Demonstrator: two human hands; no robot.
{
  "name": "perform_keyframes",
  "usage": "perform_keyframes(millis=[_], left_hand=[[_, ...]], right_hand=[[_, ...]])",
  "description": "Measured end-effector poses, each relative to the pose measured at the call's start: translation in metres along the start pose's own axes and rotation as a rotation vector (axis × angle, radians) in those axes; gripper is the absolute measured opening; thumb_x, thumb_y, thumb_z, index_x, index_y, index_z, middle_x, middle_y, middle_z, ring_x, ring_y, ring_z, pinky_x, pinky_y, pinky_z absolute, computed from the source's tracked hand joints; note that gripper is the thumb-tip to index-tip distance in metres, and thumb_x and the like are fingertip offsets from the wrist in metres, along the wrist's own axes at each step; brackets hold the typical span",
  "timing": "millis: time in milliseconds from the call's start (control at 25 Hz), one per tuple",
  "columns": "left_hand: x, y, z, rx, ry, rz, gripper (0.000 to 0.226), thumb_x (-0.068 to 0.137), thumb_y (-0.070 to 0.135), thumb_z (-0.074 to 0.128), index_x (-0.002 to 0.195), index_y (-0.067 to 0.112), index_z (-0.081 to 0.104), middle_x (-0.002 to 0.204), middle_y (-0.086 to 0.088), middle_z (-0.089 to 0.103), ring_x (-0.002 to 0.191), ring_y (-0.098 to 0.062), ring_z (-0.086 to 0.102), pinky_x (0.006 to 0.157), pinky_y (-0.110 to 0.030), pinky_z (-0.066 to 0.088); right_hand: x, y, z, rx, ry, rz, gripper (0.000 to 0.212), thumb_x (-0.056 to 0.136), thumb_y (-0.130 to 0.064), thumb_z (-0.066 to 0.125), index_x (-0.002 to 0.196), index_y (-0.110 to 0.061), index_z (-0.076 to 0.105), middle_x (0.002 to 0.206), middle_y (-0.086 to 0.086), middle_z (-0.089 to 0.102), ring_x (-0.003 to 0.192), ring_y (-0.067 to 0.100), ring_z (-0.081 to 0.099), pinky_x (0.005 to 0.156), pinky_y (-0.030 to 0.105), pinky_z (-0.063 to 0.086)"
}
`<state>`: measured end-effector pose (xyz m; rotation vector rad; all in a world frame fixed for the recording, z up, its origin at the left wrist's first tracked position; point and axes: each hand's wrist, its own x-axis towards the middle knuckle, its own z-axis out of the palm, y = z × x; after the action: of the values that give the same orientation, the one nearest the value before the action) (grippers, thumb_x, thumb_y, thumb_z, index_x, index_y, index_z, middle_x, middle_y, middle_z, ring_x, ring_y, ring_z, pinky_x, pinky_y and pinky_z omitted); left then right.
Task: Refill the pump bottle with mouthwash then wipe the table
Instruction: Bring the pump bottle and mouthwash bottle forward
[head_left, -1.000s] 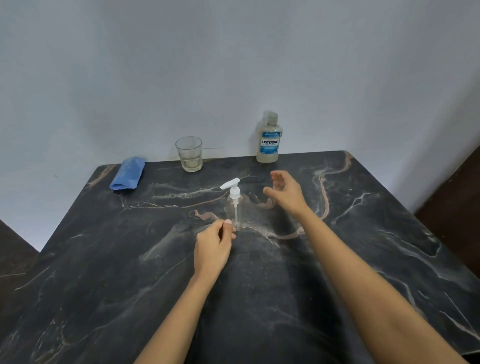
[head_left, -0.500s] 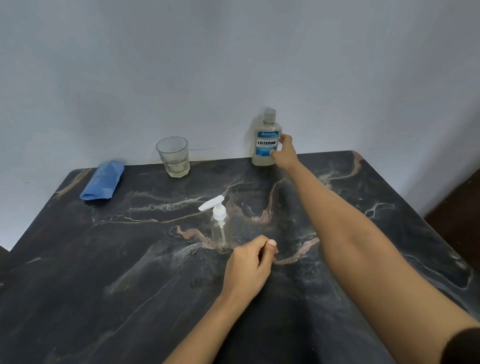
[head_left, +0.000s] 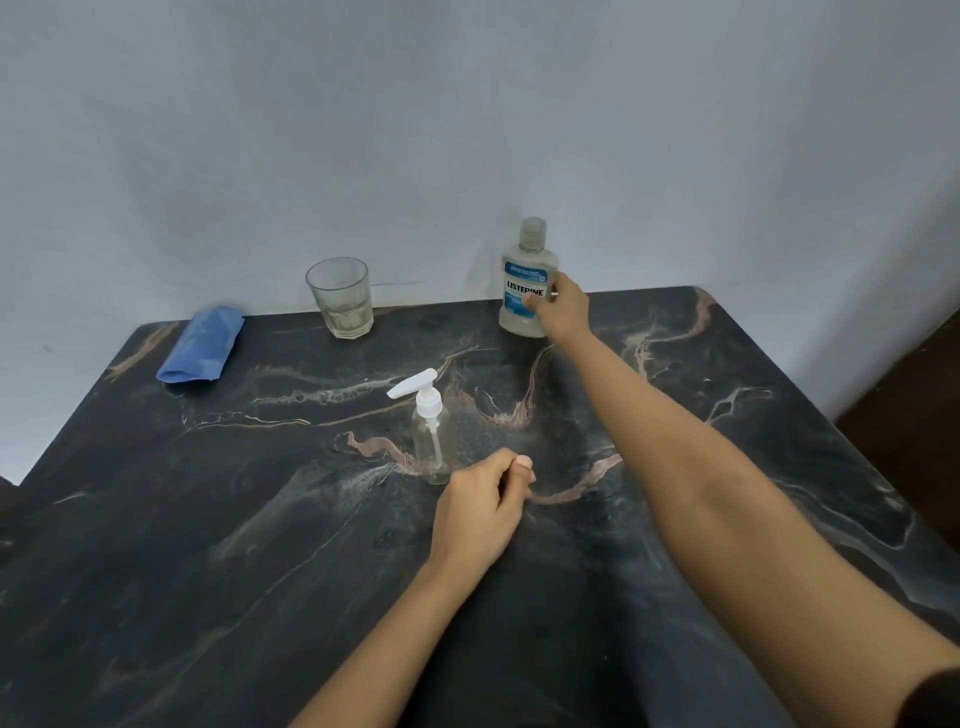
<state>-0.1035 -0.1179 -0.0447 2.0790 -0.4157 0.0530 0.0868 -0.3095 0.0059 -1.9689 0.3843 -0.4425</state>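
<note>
While the right hand (head_left: 563, 309) grips the capped, pale mouthwash bottle (head_left: 522, 270), the left hand (head_left: 480, 506) rests curled, empty.

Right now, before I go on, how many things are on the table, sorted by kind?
Bottles: 2, the mouthwash bottle and the pump bottle
Glasses: 1, the glass
Cloths: 1, the blue cloth
Total: 4

The dark marbled worktop (head_left: 208, 571) carries a clear pump bottle (head_left: 431, 441) upright at centre. The mouthwash bottle (head_left: 522, 260), glass (head_left: 340, 304) and folded blue cloth (head_left: 201, 345) stand along the rear edge.
</note>
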Motion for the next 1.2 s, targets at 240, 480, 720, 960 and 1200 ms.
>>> perform_keyframes(millis=[240, 480, 720, 960, 1200], left_hand=[[-0.027, 0.002, -0.011, 0.026, 0.043, -0.009, 0.030, 0.099, 0.038, 0.047, 0.081, 0.023, 0.065, 0.068, 0.015, 0.068, 0.063, 0.001, 0.063, 0.064, -0.032, 0.053], [-0.051, 0.000, -0.025, 0.004, 0.090, -0.067, 0.028, 0.098, 0.038, 0.046, 0.079, 0.028, 0.064, 0.067, 0.017, 0.067, 0.057, 0.005, 0.059, 0.052, -0.016, 0.039], [-0.068, 0.001, -0.029, 0.005, 0.101, -0.099, 0.030, 0.099, 0.041, 0.045, 0.080, 0.027, 0.065, 0.067, 0.016, 0.067, 0.061, 0.005, 0.060, 0.053, -0.018, 0.038], [-0.072, 0.002, -0.032, -0.002, 0.108, -0.110, 0.031, 0.099, 0.040, 0.045, 0.079, 0.026, 0.065, 0.067, 0.016, 0.067, 0.065, 0.005, 0.061, 0.055, -0.021, 0.039], [-0.071, 0.003, -0.033, -0.023, 0.110, -0.105, 0.028, 0.098, 0.037, 0.047, 0.081, 0.025, 0.065, 0.069, 0.015, 0.068, 0.059, 0.006, 0.059, 0.054, -0.020, 0.038]], right_hand=[[-0.082, -0.007, -0.042, 0.023, 0.033, -0.031, 0.033, 0.087, -0.016, 0.067, 0.118, -0.010, 0.058, 0.121, 0.006, 0.064, 0.109, 0.019, 0.060, 0.084, 0.026, 0.047], [-0.157, 0.006, -0.088, 0.073, -0.127, 0.035, 0.037, 0.086, -0.013, 0.067, 0.122, -0.012, 0.057, 0.121, 0.004, 0.064, 0.111, 0.019, 0.059, 0.096, 0.041, 0.050], [-0.188, 0.009, -0.108, 0.164, -0.423, 0.057, 0.037, 0.090, -0.003, 0.060, 0.125, -0.009, 0.052, 0.120, 0.004, 0.064, 0.112, 0.020, 0.060, 0.096, 0.037, 0.050], [-0.188, 0.011, -0.112, 0.170, -0.511, 0.075, 0.039, 0.091, -0.003, 0.060, 0.128, -0.006, 0.052, 0.125, 0.009, 0.062, 0.118, 0.024, 0.058, 0.103, 0.040, 0.045], [-0.194, 0.009, -0.116, 0.120, -0.532, 0.063, 0.047, 0.087, -0.002, 0.064, 0.131, -0.009, 0.050, 0.128, 0.007, 0.059, 0.122, 0.024, 0.055, 0.107, 0.047, 0.042]])
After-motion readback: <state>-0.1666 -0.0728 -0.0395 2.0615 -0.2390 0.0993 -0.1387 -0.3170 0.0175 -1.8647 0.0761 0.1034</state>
